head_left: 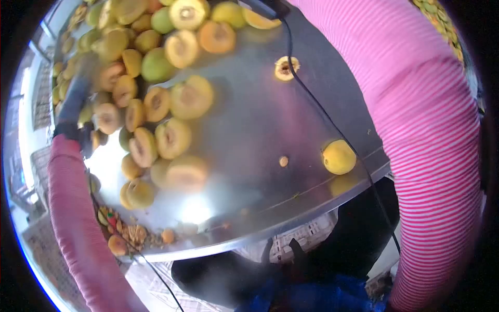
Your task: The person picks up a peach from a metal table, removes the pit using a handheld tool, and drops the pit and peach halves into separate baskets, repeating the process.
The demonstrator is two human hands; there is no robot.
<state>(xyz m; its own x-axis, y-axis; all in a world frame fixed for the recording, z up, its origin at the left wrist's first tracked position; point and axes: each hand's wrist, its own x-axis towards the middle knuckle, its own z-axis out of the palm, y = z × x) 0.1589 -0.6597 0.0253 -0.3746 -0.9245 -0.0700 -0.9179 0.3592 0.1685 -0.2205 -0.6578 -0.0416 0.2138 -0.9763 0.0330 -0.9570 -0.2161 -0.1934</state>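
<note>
My left hand (86,83), in a grey-blue glove with a black band at the wrist, reaches into a pile of yellow and green stone fruit, many of them cut in half. Motion blurs its fingers. Around it lie fruit halves (108,118) with their cut faces showing. Only a small dark part of my right hand (258,7) shows at the top edge, beside a cut yellow fruit (260,20); its fingers are hidden. Pink sleeves cover both arms. A ragged-centred fruit half (286,68) lies nearer my right arm, partly crossed by a black cable (317,103).
Beneath the fruit is a shiny metal table (244,125) with a raised front edge. A whole yellow fruit (340,157) and a small pit-like piece (283,161) rest at the right. Scraps (134,235) gather at the front left corner. Another cable (160,283) hangs past the edge.
</note>
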